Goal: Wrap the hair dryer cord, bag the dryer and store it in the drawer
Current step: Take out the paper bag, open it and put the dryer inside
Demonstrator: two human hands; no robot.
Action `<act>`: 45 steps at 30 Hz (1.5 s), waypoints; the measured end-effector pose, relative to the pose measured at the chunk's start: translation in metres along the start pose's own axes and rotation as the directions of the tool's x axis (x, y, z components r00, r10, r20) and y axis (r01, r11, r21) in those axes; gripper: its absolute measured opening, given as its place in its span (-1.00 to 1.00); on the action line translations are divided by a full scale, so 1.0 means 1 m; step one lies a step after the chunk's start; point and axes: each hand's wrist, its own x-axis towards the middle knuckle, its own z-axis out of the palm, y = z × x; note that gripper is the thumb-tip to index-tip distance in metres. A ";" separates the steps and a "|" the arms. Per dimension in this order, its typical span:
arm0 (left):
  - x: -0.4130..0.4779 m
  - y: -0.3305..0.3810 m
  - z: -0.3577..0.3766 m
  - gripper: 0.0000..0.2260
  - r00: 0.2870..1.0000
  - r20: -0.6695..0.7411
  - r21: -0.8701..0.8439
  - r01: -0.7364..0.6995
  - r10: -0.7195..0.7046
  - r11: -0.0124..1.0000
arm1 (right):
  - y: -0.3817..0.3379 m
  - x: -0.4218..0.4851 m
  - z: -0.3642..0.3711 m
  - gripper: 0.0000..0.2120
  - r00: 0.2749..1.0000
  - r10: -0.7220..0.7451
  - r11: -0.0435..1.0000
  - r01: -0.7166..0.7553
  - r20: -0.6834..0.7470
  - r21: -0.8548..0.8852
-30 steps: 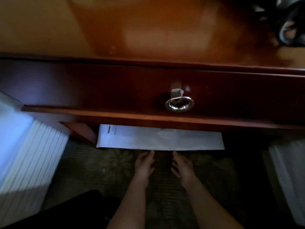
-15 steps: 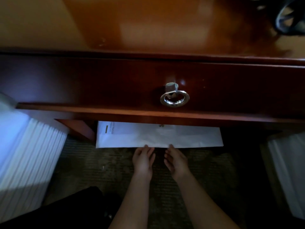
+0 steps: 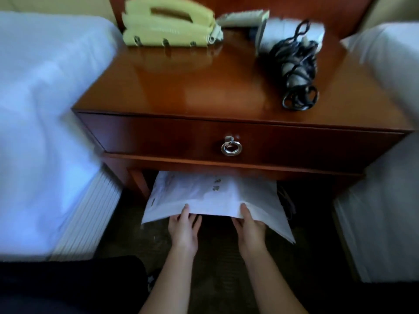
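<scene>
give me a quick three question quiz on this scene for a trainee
1. True or false: the drawer is open.
2. The hair dryer lies: A in the drawer, B on the nightstand top, C on the bed.
3. What do the left hand and right hand both hold?
Key: 1 false, it is shut. 2 B, with its cord wrapped round it. 3 the white bag, by its near edge.
</scene>
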 end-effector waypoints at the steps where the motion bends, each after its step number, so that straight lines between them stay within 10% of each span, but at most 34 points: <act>1: -0.011 0.009 0.004 -0.70 0.999 0.002 -0.018 -0.049 0.049 0.999 | -0.004 -0.013 0.004 -0.71 0.999 -0.040 0.999 0.040 0.014 -0.019; 3: -0.036 0.026 0.008 -0.79 0.990 0.022 -0.023 -0.138 0.138 0.990 | -0.015 -0.037 0.009 -0.89 0.993 -0.104 0.992 0.107 0.049 -0.072; 21: -0.252 0.176 0.031 -0.89 0.733 0.341 -0.227 -0.544 0.589 0.808 | -0.162 -0.264 0.034 -0.42 0.737 -0.549 0.671 0.670 0.393 -0.318; 36: -0.364 0.344 0.101 -0.87 0.276 0.423 -0.502 -0.721 0.863 0.477 | -0.273 -0.381 0.130 -0.83 0.185 -0.799 0.295 0.950 0.573 0.105; 45: -0.310 0.406 0.127 -0.80 0.224 0.413 -0.441 -0.799 0.883 0.409 | -0.274 -0.332 0.212 -0.90 0.176 -0.732 0.316 0.944 0.658 0.099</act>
